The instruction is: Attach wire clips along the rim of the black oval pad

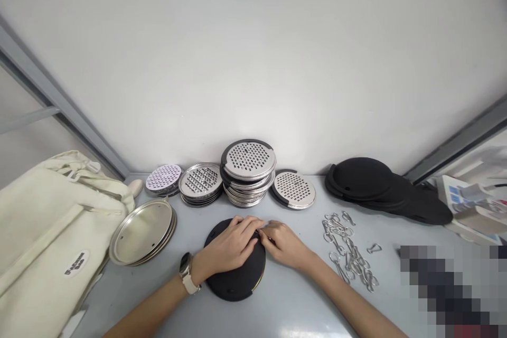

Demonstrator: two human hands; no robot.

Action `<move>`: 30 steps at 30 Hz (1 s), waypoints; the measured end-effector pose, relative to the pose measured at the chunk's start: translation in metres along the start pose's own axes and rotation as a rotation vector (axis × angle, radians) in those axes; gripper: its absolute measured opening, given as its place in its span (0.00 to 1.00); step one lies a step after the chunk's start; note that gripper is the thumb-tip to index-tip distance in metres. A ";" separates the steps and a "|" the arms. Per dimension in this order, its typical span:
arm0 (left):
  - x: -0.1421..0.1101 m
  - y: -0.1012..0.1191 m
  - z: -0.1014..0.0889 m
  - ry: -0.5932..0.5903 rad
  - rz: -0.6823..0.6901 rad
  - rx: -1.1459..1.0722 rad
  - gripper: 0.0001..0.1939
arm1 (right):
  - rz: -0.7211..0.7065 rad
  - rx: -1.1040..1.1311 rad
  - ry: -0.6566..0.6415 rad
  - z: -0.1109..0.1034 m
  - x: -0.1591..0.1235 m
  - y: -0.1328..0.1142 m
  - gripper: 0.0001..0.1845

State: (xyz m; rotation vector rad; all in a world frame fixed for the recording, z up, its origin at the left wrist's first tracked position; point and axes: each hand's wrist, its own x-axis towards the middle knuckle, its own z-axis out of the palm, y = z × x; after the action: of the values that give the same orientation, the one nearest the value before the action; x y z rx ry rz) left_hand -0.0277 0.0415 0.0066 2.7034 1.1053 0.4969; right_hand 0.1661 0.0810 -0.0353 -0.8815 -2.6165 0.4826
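A round black disc with a thin metal rim (240, 274) lies flat on the grey table in front of me. My left hand (232, 245), with a watch on its wrist, rests on top of the disc with its fingers curled toward the disc's far edge. My right hand (284, 244) meets it there, fingertips pinched at the rim on something too small to make out. Just to the right lies a heap of small metal clips (348, 251).
Stacks of perforated metal grater discs (249, 171) line the wall. Plain metal lids (142, 232) lean at the left beside a cream cloth bag (47, 232). A pile of black discs (380, 187) sits at the right, with boxes beyond.
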 end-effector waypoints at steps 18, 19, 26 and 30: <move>0.000 0.000 -0.001 -0.018 -0.006 -0.046 0.19 | 0.024 0.015 0.011 0.000 0.001 -0.001 0.19; 0.000 0.000 -0.001 -0.016 -0.006 -0.050 0.19 | 0.023 0.011 0.013 -0.001 0.001 -0.001 0.19; 0.000 0.000 0.000 0.007 -0.007 -0.066 0.19 | 0.021 -0.021 0.009 0.000 0.001 0.000 0.20; 0.000 0.000 0.000 0.007 -0.003 -0.072 0.19 | 0.023 -0.022 0.007 0.000 0.001 0.000 0.20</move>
State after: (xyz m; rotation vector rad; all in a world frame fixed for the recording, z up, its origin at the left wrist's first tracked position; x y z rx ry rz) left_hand -0.0278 0.0420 0.0070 2.6397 1.0718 0.5362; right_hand 0.1657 0.0815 -0.0356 -0.9200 -2.6122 0.4568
